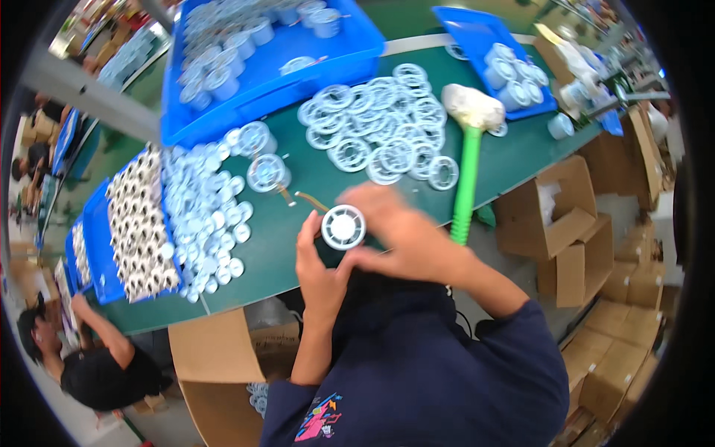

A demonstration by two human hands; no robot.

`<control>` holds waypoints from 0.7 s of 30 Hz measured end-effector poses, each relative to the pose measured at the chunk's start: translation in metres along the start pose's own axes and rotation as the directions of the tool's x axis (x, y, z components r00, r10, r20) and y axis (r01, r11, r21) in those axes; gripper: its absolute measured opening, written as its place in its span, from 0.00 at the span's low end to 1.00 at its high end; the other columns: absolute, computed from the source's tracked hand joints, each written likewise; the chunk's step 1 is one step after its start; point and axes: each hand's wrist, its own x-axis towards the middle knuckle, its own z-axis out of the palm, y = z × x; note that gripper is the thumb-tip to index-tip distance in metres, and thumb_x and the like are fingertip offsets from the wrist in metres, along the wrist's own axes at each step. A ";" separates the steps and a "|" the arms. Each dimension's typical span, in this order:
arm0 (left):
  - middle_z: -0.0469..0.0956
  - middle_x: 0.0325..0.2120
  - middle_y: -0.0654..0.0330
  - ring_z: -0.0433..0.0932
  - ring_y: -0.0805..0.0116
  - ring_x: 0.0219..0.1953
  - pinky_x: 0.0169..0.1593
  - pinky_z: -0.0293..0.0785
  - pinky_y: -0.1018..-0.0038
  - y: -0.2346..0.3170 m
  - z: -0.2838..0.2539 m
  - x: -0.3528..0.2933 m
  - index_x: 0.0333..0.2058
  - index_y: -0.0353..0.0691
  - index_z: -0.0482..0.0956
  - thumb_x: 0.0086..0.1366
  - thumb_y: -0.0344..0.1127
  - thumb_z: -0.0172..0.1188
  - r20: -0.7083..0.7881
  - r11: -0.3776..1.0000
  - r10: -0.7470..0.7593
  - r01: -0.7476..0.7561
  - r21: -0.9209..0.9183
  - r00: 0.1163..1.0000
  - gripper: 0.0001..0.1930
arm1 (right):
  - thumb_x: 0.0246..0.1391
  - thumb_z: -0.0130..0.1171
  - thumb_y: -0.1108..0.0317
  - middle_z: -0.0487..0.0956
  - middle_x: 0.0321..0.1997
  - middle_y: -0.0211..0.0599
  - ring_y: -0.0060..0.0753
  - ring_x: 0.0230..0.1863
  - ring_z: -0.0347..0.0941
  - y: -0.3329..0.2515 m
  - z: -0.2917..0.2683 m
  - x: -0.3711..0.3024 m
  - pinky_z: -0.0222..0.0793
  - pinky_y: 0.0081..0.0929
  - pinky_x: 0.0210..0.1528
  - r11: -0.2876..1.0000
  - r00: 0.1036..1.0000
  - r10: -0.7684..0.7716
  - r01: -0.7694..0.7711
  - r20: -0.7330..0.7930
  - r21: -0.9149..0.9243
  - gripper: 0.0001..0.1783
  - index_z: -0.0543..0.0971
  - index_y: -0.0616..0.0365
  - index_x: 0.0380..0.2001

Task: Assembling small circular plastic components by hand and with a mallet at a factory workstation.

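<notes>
My left hand [322,272] grips a round white plastic housing [343,226] with a spoked rim and a white centre, held just above the table's near edge. Thin wires [311,201] with a small connector stick out of its upper left side. Close against the housing's right side is my right hand [406,238]; its fingers are smeared by motion, so their grip is unclear. Beyond my hands lies a heap of clear ring-shaped parts [383,123]. Two similar wired housings [267,173] stand to the left, beside many small pale-blue round caps [208,216].
A green-handled mallet [467,171] lies right of the rings. Blue bins [279,86] of cups stand at the back; a blue tray [112,238] holds dark-and-white parts at left. Open cardboard boxes [216,350] flank me below the green table [261,261]. A co-worker [97,357] sits at far left.
</notes>
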 end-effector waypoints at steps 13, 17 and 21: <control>0.64 0.71 0.46 0.67 0.49 0.70 0.71 0.63 0.58 -0.029 -0.043 0.079 0.73 0.34 0.60 0.66 0.30 0.67 -0.117 0.980 -0.063 0.084 0.179 0.991 0.39 | 0.61 0.66 0.67 0.73 0.64 0.49 0.51 0.64 0.72 0.166 -0.176 -0.001 0.68 0.45 0.66 0.756 0.760 -0.026 -0.411 -0.649 -0.510 0.33 0.73 0.47 0.70; 0.69 0.66 0.42 0.68 0.44 0.68 0.71 0.63 0.56 -0.035 -0.040 0.085 0.70 0.32 0.64 0.63 0.33 0.71 -0.101 0.977 -0.009 0.031 0.213 0.995 0.39 | 0.62 0.65 0.63 0.76 0.70 0.48 0.50 0.71 0.70 0.260 -0.215 -0.017 0.60 0.42 0.75 0.765 0.849 0.106 -0.402 -0.517 -0.503 0.32 0.75 0.55 0.69; 0.70 0.64 0.44 0.69 0.45 0.66 0.69 0.66 0.58 -0.040 -0.020 0.082 0.71 0.35 0.61 0.59 0.36 0.76 -0.064 0.983 0.148 -0.140 0.117 0.987 0.46 | 0.61 0.64 0.66 0.78 0.66 0.53 0.55 0.67 0.73 0.311 -0.290 -0.073 0.64 0.47 0.72 0.536 0.886 0.145 -0.445 -0.441 -0.718 0.31 0.76 0.57 0.68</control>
